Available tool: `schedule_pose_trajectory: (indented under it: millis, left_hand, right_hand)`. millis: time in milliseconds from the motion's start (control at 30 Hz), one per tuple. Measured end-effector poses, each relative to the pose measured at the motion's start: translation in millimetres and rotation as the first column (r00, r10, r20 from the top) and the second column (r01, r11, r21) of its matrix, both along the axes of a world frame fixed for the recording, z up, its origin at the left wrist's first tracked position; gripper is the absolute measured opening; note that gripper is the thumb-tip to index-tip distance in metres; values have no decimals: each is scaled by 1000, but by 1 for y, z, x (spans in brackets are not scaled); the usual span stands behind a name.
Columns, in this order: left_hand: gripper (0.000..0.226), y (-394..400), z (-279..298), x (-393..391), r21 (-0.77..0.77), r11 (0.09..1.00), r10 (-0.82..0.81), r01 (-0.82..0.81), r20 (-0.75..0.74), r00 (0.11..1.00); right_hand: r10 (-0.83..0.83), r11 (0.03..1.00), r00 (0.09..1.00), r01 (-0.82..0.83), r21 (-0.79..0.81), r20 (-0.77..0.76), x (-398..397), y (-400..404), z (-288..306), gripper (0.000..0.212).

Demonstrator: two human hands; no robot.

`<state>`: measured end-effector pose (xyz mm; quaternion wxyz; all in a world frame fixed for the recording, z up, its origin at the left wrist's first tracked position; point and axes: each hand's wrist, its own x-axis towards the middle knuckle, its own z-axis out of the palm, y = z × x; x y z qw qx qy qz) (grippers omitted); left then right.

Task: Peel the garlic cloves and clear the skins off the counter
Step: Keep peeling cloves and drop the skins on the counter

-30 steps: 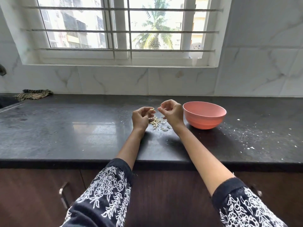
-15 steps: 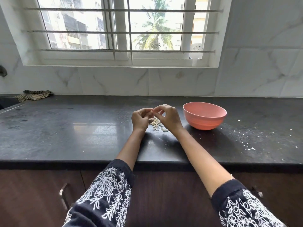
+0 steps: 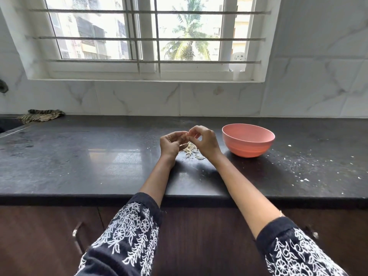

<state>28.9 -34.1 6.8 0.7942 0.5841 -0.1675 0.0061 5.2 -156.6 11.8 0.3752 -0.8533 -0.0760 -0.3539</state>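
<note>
Above the black counter (image 3: 83, 168) my left hand (image 3: 171, 145) and my right hand (image 3: 205, 142) meet fingertip to fingertip. Both pinch a small garlic clove (image 3: 186, 137) that is mostly hidden by the fingers. Below and between the hands lies a little heap of pale garlic skins (image 3: 191, 151) on the counter. A pink bowl (image 3: 249, 143) stands just to the right of my right hand; its inside is not visible from here.
White crumbs (image 3: 302, 172) are scattered over the right part of the counter. A striped cloth (image 3: 41, 115) lies at the back left by the wall, near a sink edge (image 3: 8, 126). Dark cabinet doors with a metal handle (image 3: 76, 234) sit below the counter edge.
My right hand has moved left from beside the bowl to meet my left hand, and the two now hold the clove together. The skins and the bowl have not moved.
</note>
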Motion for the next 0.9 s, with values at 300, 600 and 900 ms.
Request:
schedule_pose_trajectory:
  millis: [300, 600, 900]
  left_hand:
    - [14, -1, 3, -2, -3, 1000, 23, -23, -16, 1000]
    - [11, -1, 5, -2, -44, 997, 54, -56, -56, 997]
    - [14, -1, 3, -3, -6, 1000, 23, -24, -31, 999]
  right_hand:
    - [7, 1000, 1000, -7, 10, 8, 0, 2, 0, 9]
    - [-31, 998, 998, 28, 51, 53, 1, 2, 1, 6]
    - [18, 990, 999, -21, 142, 27, -3, 5, 6, 10]
